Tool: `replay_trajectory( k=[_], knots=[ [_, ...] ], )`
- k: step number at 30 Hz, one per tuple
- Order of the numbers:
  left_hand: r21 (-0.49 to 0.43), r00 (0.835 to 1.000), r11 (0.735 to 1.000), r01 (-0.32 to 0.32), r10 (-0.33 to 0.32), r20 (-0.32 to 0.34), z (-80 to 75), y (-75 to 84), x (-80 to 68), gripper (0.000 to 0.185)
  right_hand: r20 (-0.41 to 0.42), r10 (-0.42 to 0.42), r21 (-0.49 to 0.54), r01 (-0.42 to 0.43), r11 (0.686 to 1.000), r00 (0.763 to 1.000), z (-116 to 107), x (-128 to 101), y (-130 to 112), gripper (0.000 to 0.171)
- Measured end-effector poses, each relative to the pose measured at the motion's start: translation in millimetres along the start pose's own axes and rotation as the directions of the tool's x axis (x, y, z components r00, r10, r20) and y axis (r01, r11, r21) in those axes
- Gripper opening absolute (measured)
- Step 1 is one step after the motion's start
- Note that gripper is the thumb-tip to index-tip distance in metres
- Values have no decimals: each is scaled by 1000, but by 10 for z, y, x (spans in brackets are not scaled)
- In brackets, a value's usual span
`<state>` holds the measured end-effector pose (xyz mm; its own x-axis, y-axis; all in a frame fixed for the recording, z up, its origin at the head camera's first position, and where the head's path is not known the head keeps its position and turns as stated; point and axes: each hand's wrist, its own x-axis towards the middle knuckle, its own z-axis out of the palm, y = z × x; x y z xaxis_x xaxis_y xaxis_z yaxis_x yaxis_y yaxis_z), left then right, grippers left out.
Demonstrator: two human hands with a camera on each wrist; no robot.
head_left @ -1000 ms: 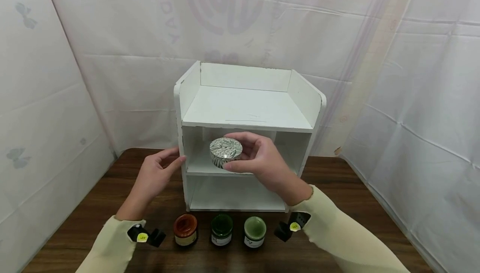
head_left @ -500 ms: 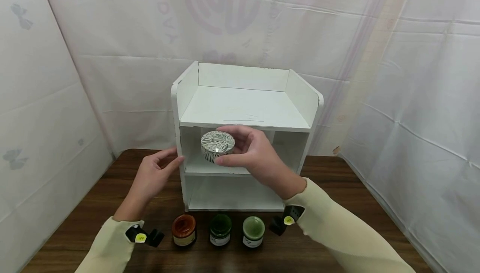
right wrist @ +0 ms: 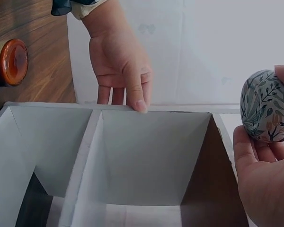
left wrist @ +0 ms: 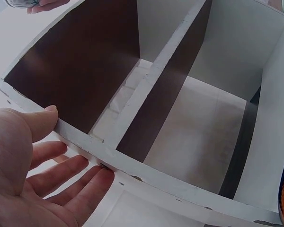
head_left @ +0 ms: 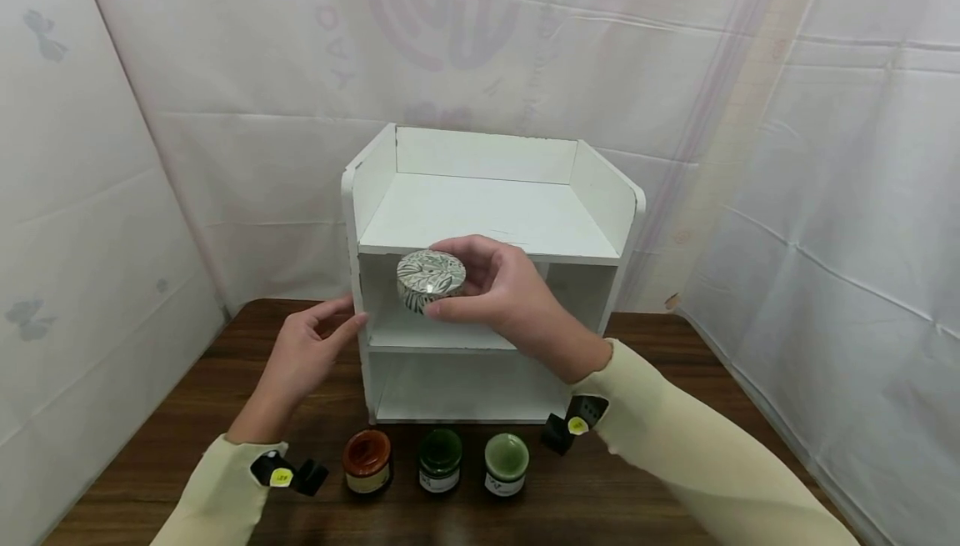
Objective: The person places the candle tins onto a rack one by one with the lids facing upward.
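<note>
My right hand [head_left: 510,300] grips a small round tin [head_left: 430,273] with a dark leafy pattern on pale ground. Thumb and fingers lie on opposite sides of it. The tin is in the air before the white shelf unit [head_left: 487,212], near the top board's front edge. In the right wrist view, the tin [right wrist: 267,106] shows its patterned surface at the right. At the unit's left side, my left hand [head_left: 307,354] touches the panel. In the left wrist view, its thumb [left wrist: 42,124] rests at the front edge, and its loosely bent fingers lie along the outside.
On the dark wooden table [head_left: 300,521], in front of the unit, stand an amber jar [head_left: 367,463], a dark green jar [head_left: 440,461] and a light green jar [head_left: 506,464]. White sheeting [head_left: 262,112] hangs behind and at both sides.
My right hand has lifted the tin and carried it a little left, from before the middle compartment towards the top board's edge. The left hand stays at the side panel.
</note>
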<state>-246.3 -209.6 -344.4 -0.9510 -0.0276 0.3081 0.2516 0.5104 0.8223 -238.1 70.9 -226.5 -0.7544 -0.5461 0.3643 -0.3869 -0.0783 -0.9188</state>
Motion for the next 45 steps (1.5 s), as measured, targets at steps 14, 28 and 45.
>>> replay_trajectory(
  k=[14,28,45],
  knots=[
    [-14,1000,1000,-11,11,-4,7,-4,-11,62,-12,-22,-72,21,997,1000,-78,109,-147,53],
    [-12,1000,1000,-9,8,-12,32,26,-10,61,-36,-27,-48,26,999,999,-154,258,-157,52],
    [-21,1000,1000,-11,11,1,56,-6,18,60,-62,-37,-87,32,996,997,-202,436,-186,51]
  ],
)
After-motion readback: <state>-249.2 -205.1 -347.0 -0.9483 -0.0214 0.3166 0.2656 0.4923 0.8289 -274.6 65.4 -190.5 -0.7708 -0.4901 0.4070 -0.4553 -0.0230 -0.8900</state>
